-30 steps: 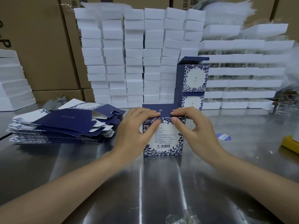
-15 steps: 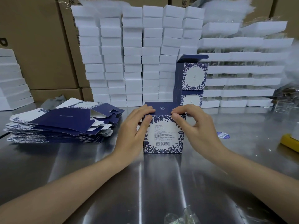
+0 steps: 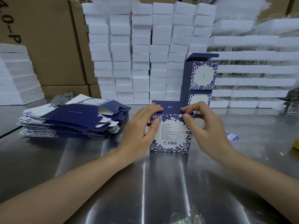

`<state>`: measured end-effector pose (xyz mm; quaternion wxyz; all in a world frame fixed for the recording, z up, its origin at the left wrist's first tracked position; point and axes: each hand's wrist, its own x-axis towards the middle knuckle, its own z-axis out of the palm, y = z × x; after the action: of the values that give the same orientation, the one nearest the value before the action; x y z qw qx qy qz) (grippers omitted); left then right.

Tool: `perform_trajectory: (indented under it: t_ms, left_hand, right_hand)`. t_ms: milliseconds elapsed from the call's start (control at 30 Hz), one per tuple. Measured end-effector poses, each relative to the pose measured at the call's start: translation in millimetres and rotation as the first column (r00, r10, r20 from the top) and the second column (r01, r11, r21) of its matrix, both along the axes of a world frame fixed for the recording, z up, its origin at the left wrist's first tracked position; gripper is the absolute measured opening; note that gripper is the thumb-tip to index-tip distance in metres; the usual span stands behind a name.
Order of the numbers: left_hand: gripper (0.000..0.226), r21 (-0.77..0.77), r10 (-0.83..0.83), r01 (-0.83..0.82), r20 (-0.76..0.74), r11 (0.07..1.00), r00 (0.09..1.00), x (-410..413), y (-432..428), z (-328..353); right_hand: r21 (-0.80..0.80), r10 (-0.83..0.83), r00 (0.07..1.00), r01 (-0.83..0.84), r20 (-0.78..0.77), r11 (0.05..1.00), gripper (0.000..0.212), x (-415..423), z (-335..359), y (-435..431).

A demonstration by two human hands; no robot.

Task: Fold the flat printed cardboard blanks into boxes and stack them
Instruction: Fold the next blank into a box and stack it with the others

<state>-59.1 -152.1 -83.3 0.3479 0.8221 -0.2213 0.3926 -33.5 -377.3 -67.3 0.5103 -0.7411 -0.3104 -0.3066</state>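
A folded blue-and-white floral box [image 3: 171,135] stands upright on the steel table [image 3: 145,183] in the middle. My left hand [image 3: 142,128] holds its left side, thumb on the front face and fingers over the navy top flap [image 3: 171,107]. My right hand [image 3: 202,125] pinches the box's top right corner between thumb and forefinger. Behind it, two finished boxes [image 3: 200,81] are stacked one on the other, the upper one with its lid flap raised. A pile of flat printed blanks [image 3: 72,118] lies to the left.
Columns of white foam blocks [image 3: 142,50] and foam trays [image 3: 252,68] line the back, with brown cartons [image 3: 48,42] behind. A round blue sticker [image 3: 233,136] and a yellow object [image 3: 296,143] lie at the right. Crumpled clear plastic [image 3: 187,219] sits at the near edge.
Both hands have spread apart along the box's top edge, from the middle to the corners. The navy top flap now lies flat over the box.
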Motion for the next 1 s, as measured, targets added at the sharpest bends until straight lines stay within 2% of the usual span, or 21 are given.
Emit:
perform_trajectory:
  t_ms: [67,167,267,367,533,633,767,900,1000]
  left_hand:
    - [0.034,-0.024,-0.02,0.02,-0.01,0.999,1.0,2,0,-2]
    - [0.034,-0.158,-0.07,0.06,-0.054,0.986,0.996,4,-1,-3]
    - [0.034,-0.247,-0.08,0.058,-0.077,0.967,0.994,5,-6,-2]
    - [0.033,-0.236,-0.061,0.045,-0.063,0.971,0.996,6,-4,-2]
    - [0.034,-0.191,-0.039,0.026,-0.063,0.981,0.997,9,2,-3]
    - [0.035,-0.086,0.039,-0.043,-0.048,0.995,0.998,10,6,-5]
    - [0.034,-0.053,0.079,-0.08,-0.014,0.995,0.997,11,9,-3]
    - [0.029,-0.068,0.066,-0.067,-0.009,0.995,0.998,10,9,2]
    - [0.025,-0.126,0.03,-0.033,-0.024,0.992,0.999,8,6,4]
  right_hand:
    - [-0.023,-0.008,1.0,0.008,0.006,1.0,0.013,-1,0,0]
    - [-0.044,-0.014,0.999,0.015,0.029,0.999,0.008,4,-4,-1]
    - [-0.073,-0.016,0.998,0.02,0.061,0.997,0.018,12,-9,-2]
    - [-0.171,-0.046,0.994,0.062,0.095,0.983,0.032,20,-18,-5]
    - [-0.191,-0.067,0.998,0.063,-0.015,0.98,0.047,23,-23,-3]
    - [-0.158,-0.095,0.995,0.095,0.008,0.983,0.038,22,-15,-4]
    - [-0.159,-0.095,0.995,0.096,0.014,0.983,0.031,20,-7,-8]
    - [-0.161,-0.095,0.994,0.101,0.047,0.982,0.028,21,-5,-9]
    - [-0.087,-0.047,0.998,0.043,-0.043,0.995,0.026,19,-4,-7]
